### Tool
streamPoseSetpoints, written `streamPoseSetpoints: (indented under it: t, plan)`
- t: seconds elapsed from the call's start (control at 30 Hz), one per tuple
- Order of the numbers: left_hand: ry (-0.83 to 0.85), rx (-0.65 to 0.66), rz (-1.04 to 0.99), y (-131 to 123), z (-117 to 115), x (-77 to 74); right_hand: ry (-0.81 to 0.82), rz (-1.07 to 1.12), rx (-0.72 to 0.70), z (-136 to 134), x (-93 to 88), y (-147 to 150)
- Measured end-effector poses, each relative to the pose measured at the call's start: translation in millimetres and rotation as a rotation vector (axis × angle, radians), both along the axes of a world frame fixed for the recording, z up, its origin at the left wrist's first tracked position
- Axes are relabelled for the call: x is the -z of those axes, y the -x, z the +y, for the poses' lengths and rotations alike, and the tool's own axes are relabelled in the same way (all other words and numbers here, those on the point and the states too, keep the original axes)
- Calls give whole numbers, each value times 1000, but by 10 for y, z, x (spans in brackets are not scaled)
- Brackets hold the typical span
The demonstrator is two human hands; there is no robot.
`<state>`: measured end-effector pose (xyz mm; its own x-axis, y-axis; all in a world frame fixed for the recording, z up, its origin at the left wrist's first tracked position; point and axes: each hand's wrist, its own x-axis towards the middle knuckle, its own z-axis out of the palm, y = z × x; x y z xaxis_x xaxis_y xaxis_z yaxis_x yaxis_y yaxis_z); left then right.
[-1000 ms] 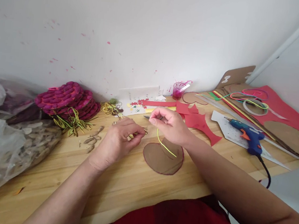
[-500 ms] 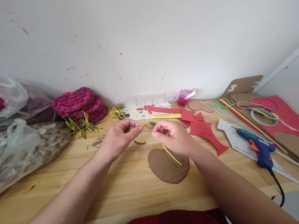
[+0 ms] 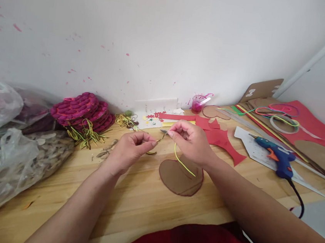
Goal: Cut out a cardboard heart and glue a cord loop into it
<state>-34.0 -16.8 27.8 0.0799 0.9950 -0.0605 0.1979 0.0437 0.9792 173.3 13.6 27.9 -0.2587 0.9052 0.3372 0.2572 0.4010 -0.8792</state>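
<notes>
Between my left thumb and forefinger is a thin dark-and-yellow cord point(image 3: 152, 153), part of it drooping in a loop below the fingers. My left hand point(image 3: 128, 151) is closed in that pinch. One end of the cord stretches toward my right hand point(image 3: 189, 141), whose fingertips are also pinched together. A bright yellow cord point(image 3: 182, 164) hangs from under my right hand, over a round cardboard piece point(image 3: 174, 178) with a dark red edge. A small grey pointed thing point(image 3: 163, 131) shows by the right fingertips; I cannot tell whether it is held.
Purple-pink woven rounds point(image 3: 73, 108) with yellow-green strands stand at left, behind a plastic bag of wood-like chips point(image 3: 52, 148). Red paper scraps point(image 3: 227, 142), a pink-stained cup point(image 3: 197, 104) and a blue glue gun point(image 3: 278, 155) with a cable lie back and right.
My right hand has tilted and lifted slightly, and a stretch of cord now shows between both hands. The view has shifted a little. Both pinches remain closed.
</notes>
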Motion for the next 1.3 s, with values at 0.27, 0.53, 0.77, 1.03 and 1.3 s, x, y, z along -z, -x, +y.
streamPoseSetpoints:
  t: [0.27, 0.53, 0.77, 1.03, 1.3]
  plan:
    - [4, 35, 149, -4, -16, -4, -112, 96, -50, -20, -15, -11]
    - [-38, -71, 168, -4, 14, -25, 78, 360, -379, -118, -67, -5]
    - [-98, -120, 194, -28, -14, -76, 534, 452, -731, -144, -60, 9]
    - [-186, -144, 253, -37, -25, -45, 308, -128, -298, -159, -50, 81]
    - [-248, -86, 411, -48, -32, -38, -98, -299, -151, -138, -53, 52]
